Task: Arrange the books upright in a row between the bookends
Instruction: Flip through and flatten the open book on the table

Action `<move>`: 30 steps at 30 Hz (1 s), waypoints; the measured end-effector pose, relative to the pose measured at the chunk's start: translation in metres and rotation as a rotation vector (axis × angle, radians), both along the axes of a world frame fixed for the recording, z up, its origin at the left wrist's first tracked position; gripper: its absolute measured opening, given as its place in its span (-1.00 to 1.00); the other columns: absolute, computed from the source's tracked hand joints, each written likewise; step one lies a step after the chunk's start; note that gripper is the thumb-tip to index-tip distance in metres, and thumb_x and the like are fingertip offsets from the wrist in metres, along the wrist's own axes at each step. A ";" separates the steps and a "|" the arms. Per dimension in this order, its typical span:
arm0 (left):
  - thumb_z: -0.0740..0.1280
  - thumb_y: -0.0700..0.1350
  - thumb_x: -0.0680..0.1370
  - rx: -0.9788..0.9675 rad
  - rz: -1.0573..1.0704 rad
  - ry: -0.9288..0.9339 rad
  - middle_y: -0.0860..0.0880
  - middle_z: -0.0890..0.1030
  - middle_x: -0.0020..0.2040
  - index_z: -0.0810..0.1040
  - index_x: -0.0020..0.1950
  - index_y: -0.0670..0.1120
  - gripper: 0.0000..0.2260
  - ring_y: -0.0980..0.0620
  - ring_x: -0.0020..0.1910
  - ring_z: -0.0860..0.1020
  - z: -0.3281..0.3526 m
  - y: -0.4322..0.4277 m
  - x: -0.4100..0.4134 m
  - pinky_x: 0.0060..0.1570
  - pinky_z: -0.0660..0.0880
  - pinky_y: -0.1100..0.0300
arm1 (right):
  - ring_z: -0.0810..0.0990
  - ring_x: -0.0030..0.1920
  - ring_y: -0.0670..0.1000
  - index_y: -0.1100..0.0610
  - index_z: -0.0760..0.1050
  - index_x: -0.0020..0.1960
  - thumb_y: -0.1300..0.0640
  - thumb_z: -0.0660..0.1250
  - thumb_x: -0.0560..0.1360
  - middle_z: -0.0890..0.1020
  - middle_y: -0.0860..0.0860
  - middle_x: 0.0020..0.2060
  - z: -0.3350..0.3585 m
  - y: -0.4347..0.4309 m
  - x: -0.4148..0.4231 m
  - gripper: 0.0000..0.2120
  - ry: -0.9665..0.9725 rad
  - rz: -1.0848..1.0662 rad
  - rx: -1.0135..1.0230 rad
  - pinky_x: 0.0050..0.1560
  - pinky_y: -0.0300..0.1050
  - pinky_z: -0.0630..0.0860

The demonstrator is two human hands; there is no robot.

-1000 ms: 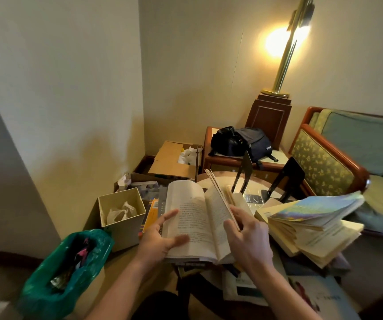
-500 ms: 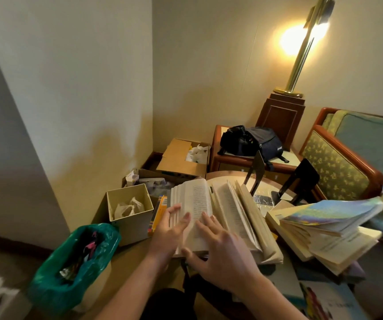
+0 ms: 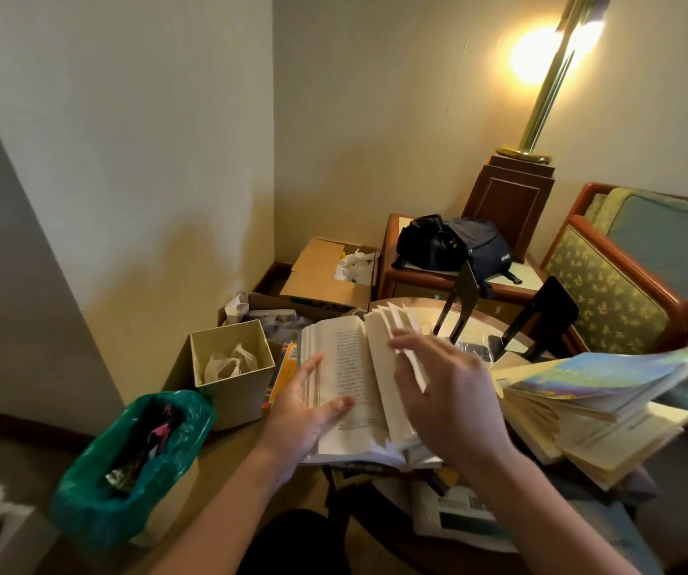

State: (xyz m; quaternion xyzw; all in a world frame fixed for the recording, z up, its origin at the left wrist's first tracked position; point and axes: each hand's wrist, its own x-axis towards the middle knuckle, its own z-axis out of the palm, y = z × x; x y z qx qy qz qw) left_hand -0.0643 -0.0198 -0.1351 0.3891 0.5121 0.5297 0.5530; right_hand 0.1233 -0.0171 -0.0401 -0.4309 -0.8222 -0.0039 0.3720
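Now, open book: a thick cream-paged paperback is lying spread open on a heap of other books at the near side of the round wooden desk, its right-hand pages fanning up loose.
Left hand: the left hand is pressing its thumb flat on the left page, fingers stretched straight along the outer page edge.
Right hand: the right hand is hovering spread-fingered over the fanning pages, gripping nothing; it is blurred, so exact contact is hard to tell.
Bookends: one black metal bookend and a second black bookend are standing upright beyond the book, apart from each other, with no book standing between them yet.
Other books: a splayed pile of paperbacks is sagging at the right, just beside the right hand.
Handling: the book is probably fairly heavy and floppy; soft covers and loose pages are likely to bend or flop open if lifted by one side.
Where to hold: closing it first, then clamping both covers near the spine, is looking safest.
Surroundings: a beige square bin and a black backpack are sitting farther off.
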 end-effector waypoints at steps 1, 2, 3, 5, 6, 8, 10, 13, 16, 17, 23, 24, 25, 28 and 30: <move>0.58 -0.05 0.34 -0.003 -0.007 -0.003 -0.05 0.53 0.31 0.38 0.44 0.26 -0.27 -0.12 0.21 0.60 0.001 0.000 0.000 0.09 0.63 -0.09 | 0.55 0.33 0.12 0.03 0.52 0.37 0.03 0.24 0.64 0.47 -0.01 0.43 -0.004 0.012 0.007 -0.68 -0.044 -0.099 -0.125 0.21 0.07 0.60; 0.56 -0.09 0.38 -0.003 -0.016 -0.007 -0.03 0.51 0.31 0.37 0.45 0.25 -0.29 -0.11 0.20 0.60 0.002 0.000 0.001 0.08 0.63 -0.10 | 0.31 0.52 0.15 -0.04 0.39 0.49 -0.08 0.16 0.66 0.28 -0.05 0.55 -0.008 0.021 0.012 -0.59 -0.152 -0.173 -0.296 0.42 0.19 0.38; 0.53 -0.14 0.43 -0.001 -0.026 0.006 -0.01 0.49 0.31 0.35 0.47 0.23 -0.31 -0.10 0.20 0.59 0.002 0.000 0.002 0.07 0.64 -0.09 | 0.05 0.60 0.16 -0.11 0.23 0.56 -0.21 0.03 0.66 0.09 -0.09 0.60 -0.015 0.030 0.016 -0.50 -0.282 -0.192 -0.445 0.52 0.26 0.17; 0.48 -0.19 0.49 0.011 -0.045 0.049 0.04 0.46 0.29 0.33 0.49 0.21 -0.34 -0.07 0.18 0.59 0.004 0.000 0.004 0.02 0.66 -0.02 | -0.20 0.60 0.18 -0.21 0.04 0.59 -0.41 -0.15 0.58 -0.14 -0.09 0.62 -0.032 0.043 0.019 -0.37 -0.473 -0.133 -0.575 0.55 0.35 -0.05; 0.46 -0.20 0.51 0.016 -0.053 0.063 0.05 0.46 0.27 0.31 0.49 0.21 -0.36 -0.07 0.16 0.60 0.005 -0.001 0.005 -0.03 0.67 0.02 | -0.24 0.59 0.20 -0.25 -0.03 0.59 -0.44 -0.12 0.56 -0.21 -0.08 0.61 -0.038 0.045 0.017 -0.35 -0.504 -0.130 -0.625 0.54 0.34 -0.10; 0.44 -0.21 0.52 0.013 -0.059 0.078 0.02 0.46 0.27 0.30 0.50 0.22 -0.36 -0.08 0.14 0.61 0.004 -0.001 0.005 -0.11 0.67 0.07 | -0.25 0.59 0.25 -0.27 -0.13 0.60 -0.41 0.02 0.57 -0.29 -0.02 0.60 -0.043 0.049 0.014 -0.32 -0.496 -0.162 -0.691 0.53 0.30 -0.14; 0.44 -0.21 0.53 -0.006 -0.063 0.093 0.03 0.45 0.29 0.29 0.51 0.20 -0.35 -0.07 0.15 0.60 0.000 0.001 0.004 -0.09 0.67 0.07 | -0.24 0.59 0.28 -0.30 -0.15 0.59 -0.36 0.06 0.60 -0.30 0.02 0.61 -0.041 0.051 0.012 -0.34 -0.492 -0.195 -0.692 0.53 0.31 -0.12; 0.42 -0.20 0.55 -0.042 -0.063 0.152 0.07 0.40 0.29 0.28 0.51 0.21 -0.37 0.01 0.13 0.55 -0.008 0.002 0.003 -0.07 0.66 0.10 | -0.23 0.59 0.29 -0.37 -0.10 0.57 -0.35 0.03 0.61 -0.30 0.02 0.61 -0.055 0.060 0.015 -0.41 -0.480 -0.193 -0.735 0.53 0.34 -0.04; 0.44 -0.12 0.54 -0.063 -0.040 0.266 0.05 0.33 0.35 0.28 0.52 0.21 -0.38 0.10 0.11 0.50 -0.015 0.005 0.004 -0.09 0.65 0.17 | -0.26 0.59 0.29 -0.43 -0.10 0.54 -0.52 -0.06 0.50 -0.32 0.03 0.60 -0.078 0.063 0.019 -0.34 -0.472 -0.237 -0.789 0.53 0.34 -0.13; 0.46 -0.08 0.53 -0.053 -0.014 0.297 0.07 0.34 0.34 0.29 0.51 0.20 -0.38 0.15 0.09 0.48 -0.018 0.006 0.005 -0.11 0.62 0.23 | -0.25 0.58 0.30 -0.44 -0.13 0.54 -0.57 -0.09 0.45 -0.33 0.04 0.60 -0.083 0.063 0.019 -0.30 -0.468 -0.262 -0.774 0.53 0.32 -0.16; 0.50 0.22 0.41 -0.097 0.056 0.653 -0.01 0.31 0.42 0.15 0.56 0.25 -0.19 0.05 0.23 0.34 -0.031 0.015 0.013 0.17 0.42 0.09 | -0.25 0.57 0.35 -0.41 -0.22 0.54 -0.59 -0.07 0.43 -0.35 0.05 0.59 -0.105 0.067 0.012 -0.23 -0.474 -0.334 -0.680 0.50 0.40 -0.23; 0.47 0.23 0.43 -0.128 0.042 0.702 -0.05 0.28 0.45 0.10 0.57 0.24 -0.18 -0.02 0.30 0.34 -0.031 0.016 0.015 0.24 0.42 0.01 | -0.25 0.57 0.35 -0.41 -0.23 0.54 -0.58 -0.05 0.43 -0.35 0.05 0.59 -0.106 0.067 0.011 -0.24 -0.471 -0.336 -0.676 0.49 0.40 -0.24; 0.43 0.26 0.46 -0.149 0.024 0.761 -0.08 0.21 0.51 0.05 0.59 0.25 -0.19 -0.10 0.40 0.29 -0.031 0.018 0.016 0.32 0.39 -0.07 | -0.26 0.57 0.35 -0.42 -0.25 0.54 -0.57 -0.05 0.44 -0.35 0.04 0.59 -0.107 0.067 0.011 -0.24 -0.466 -0.331 -0.678 0.48 0.40 -0.25; 0.21 0.36 0.53 -0.121 -0.044 1.056 0.03 -0.24 0.63 -0.10 0.57 0.34 -0.29 -0.27 0.58 -0.11 -0.031 0.023 0.020 0.50 -0.02 -0.28 | -0.27 0.56 0.36 -0.45 -0.33 0.50 -0.54 -0.09 0.48 -0.37 0.04 0.58 -0.108 0.067 0.014 -0.30 -0.469 -0.295 -0.667 0.47 0.41 -0.29; 0.08 0.35 0.58 -0.017 -0.091 1.220 0.15 -0.27 0.61 -0.07 0.56 0.36 -0.41 -0.19 0.57 -0.31 -0.032 0.028 0.022 0.47 -0.27 -0.32 | -0.29 0.56 0.36 -0.47 -0.40 0.46 -0.51 -0.14 0.51 -0.40 0.02 0.57 -0.108 0.066 0.015 -0.35 -0.476 -0.253 -0.652 0.47 0.44 -0.30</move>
